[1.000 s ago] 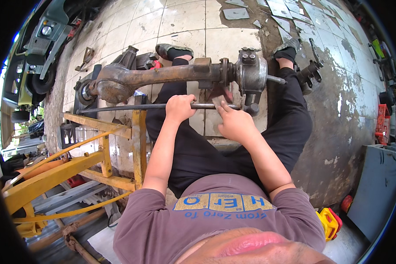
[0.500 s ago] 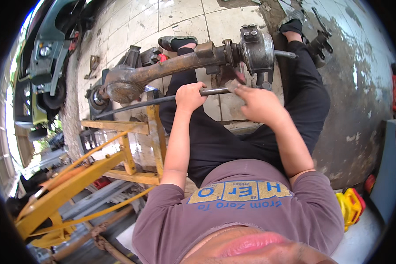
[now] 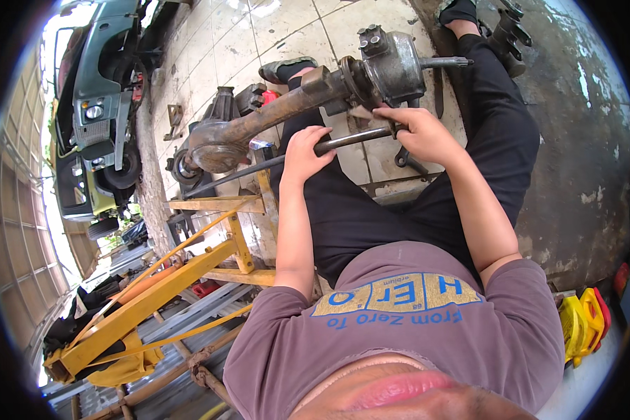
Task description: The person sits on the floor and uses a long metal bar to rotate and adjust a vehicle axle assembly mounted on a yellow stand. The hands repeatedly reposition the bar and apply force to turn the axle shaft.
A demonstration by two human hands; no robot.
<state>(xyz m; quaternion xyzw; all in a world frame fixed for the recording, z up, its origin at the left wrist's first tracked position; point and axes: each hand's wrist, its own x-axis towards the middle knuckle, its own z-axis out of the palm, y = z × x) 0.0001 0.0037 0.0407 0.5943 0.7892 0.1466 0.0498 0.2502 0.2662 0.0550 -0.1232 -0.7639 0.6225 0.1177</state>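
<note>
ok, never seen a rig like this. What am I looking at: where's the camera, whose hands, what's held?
No robot here: one person working bare-handed. The view comes from the left of two fisheye cameras on their head, looking down, so straight edges bend near the rim. The left hand has its grip on a dark rod. The right hand is at the rod's near end; whether it grips anything is unclear. Beyond the hands, what looks like a rusty axle stretches across pale floor tiles. A yellow frame stands at the left.
</note>
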